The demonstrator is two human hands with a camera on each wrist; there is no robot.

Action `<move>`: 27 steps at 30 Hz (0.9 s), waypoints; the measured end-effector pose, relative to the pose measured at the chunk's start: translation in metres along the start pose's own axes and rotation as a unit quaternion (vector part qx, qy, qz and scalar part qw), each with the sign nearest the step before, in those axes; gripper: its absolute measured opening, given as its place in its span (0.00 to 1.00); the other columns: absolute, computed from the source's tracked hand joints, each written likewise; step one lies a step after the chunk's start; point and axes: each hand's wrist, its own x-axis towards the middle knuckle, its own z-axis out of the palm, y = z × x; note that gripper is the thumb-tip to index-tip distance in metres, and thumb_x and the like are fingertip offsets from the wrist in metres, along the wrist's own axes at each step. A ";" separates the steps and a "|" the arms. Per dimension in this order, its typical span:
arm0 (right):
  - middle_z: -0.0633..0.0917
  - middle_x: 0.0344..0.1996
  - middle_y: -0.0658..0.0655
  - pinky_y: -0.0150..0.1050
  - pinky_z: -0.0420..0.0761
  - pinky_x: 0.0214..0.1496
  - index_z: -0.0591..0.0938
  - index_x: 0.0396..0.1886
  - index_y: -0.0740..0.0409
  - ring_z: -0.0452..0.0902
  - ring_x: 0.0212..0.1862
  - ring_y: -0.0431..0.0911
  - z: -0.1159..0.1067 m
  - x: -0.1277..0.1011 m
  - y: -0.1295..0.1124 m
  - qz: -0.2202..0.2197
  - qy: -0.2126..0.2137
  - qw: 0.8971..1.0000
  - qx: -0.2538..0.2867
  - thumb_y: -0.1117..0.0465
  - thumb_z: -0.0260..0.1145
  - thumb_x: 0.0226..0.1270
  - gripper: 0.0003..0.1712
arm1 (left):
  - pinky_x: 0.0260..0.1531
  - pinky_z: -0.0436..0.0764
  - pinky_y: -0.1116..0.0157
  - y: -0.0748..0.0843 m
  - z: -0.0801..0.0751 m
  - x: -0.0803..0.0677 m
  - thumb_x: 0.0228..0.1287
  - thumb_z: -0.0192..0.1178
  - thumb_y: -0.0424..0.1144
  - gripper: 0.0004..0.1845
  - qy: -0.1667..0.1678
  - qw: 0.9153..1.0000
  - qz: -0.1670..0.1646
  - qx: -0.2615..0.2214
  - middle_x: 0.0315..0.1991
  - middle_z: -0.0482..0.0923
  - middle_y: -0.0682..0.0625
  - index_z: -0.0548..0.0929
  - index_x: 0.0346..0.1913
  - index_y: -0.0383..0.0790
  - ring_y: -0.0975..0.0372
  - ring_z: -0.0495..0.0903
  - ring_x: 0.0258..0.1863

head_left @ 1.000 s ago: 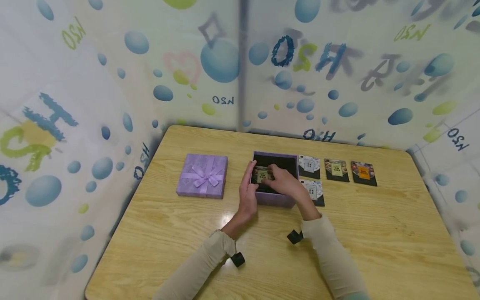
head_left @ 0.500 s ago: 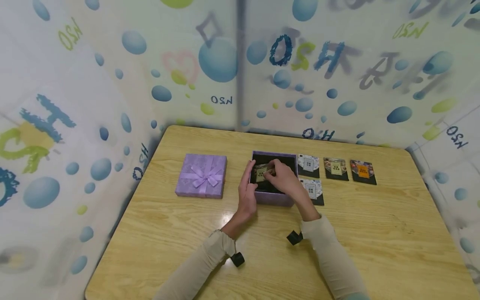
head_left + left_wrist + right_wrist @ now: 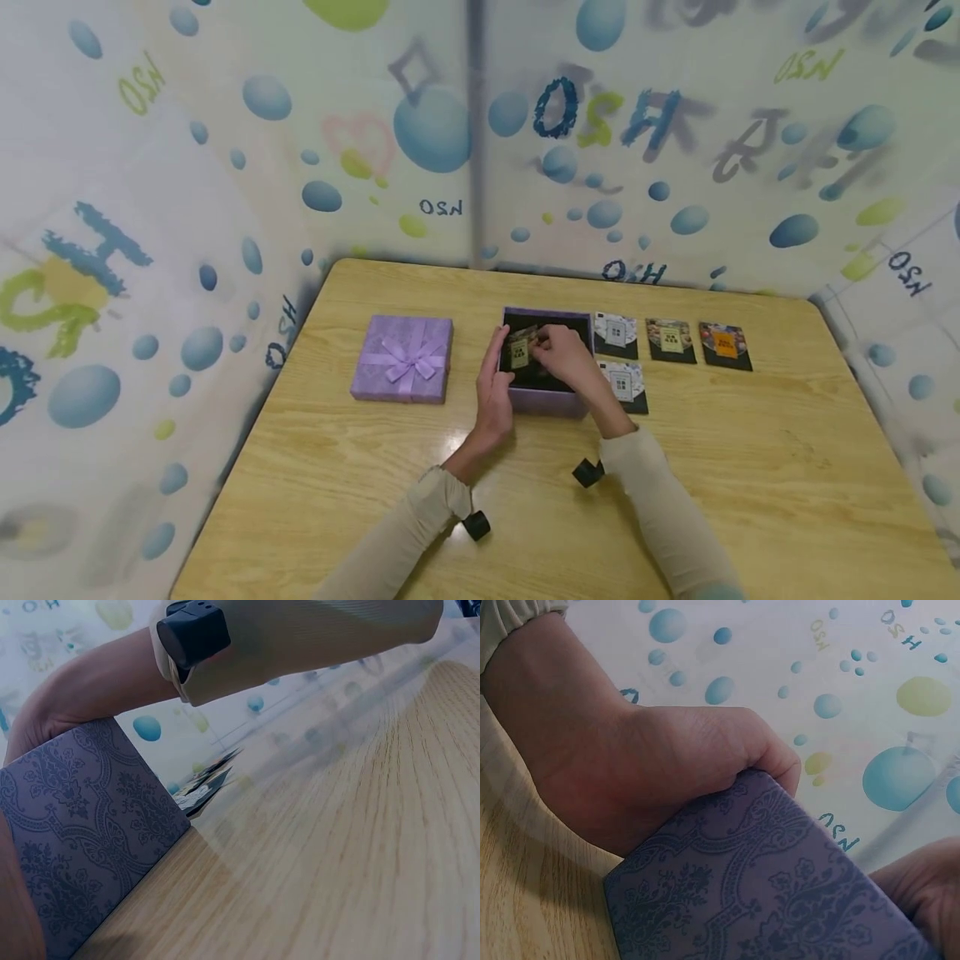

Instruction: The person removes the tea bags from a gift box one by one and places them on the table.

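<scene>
An open purple box (image 3: 543, 402) with a dark inside stands mid-table. My left hand (image 3: 497, 385) rests against its left wall with straight fingers; the right wrist view shows this left hand (image 3: 660, 772) pressed to the patterned box wall (image 3: 765, 892). Over the box's inside, my right hand (image 3: 566, 354) pinches a small dark card with a pale label (image 3: 519, 352), which is tilted up on edge. In the left wrist view the box wall (image 3: 82, 847) fills the lower left, with my right sleeve (image 3: 315, 637) above it.
The purple lid with a bow (image 3: 405, 358) lies left of the box. Several small dark cards lie to the right: three in a row (image 3: 671, 337) and one nearer (image 3: 624, 383). Printed bubble-pattern walls close in the wooden table (image 3: 750, 483) on three sides.
My right hand has lifted the card from lying flat in the box to standing tilted at its left side. My left hand has stayed against the box.
</scene>
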 end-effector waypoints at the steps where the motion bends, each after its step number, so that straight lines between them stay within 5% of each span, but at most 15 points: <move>1: 0.90 0.39 0.67 0.46 0.86 0.38 0.79 0.59 0.72 0.87 0.28 0.50 0.000 0.000 -0.001 0.002 -0.003 1.000 0.006 0.64 0.61 0.77 0.19 | 0.78 0.54 0.54 0.000 0.000 0.000 0.63 0.38 0.24 0.41 0.000 1.000 0.000 0.000 0.83 0.55 0.43 0.64 0.81 0.45 0.53 0.50 0.83; 18: 0.85 0.54 0.71 0.41 0.83 0.37 0.63 0.77 0.65 0.82 0.32 0.48 -0.005 -0.007 0.003 -0.009 -0.012 0.984 0.178 0.64 0.58 0.79 0.31 | 0.78 0.52 0.46 0.000 -0.001 -0.001 0.62 0.38 0.25 0.41 0.000 1.000 -0.007 0.003 0.82 0.54 0.37 0.64 0.81 0.46 0.56 0.50 0.83; 27: 0.85 0.54 0.69 0.64 0.81 0.50 0.65 0.77 0.62 0.82 0.43 0.64 -0.014 -0.019 0.002 -0.015 0.002 0.977 0.211 0.61 0.60 0.78 0.31 | 0.78 0.51 0.50 -0.001 0.000 0.000 0.62 0.39 0.24 0.41 0.004 1.000 0.002 -0.004 0.82 0.55 0.38 0.64 0.81 0.43 0.54 0.50 0.83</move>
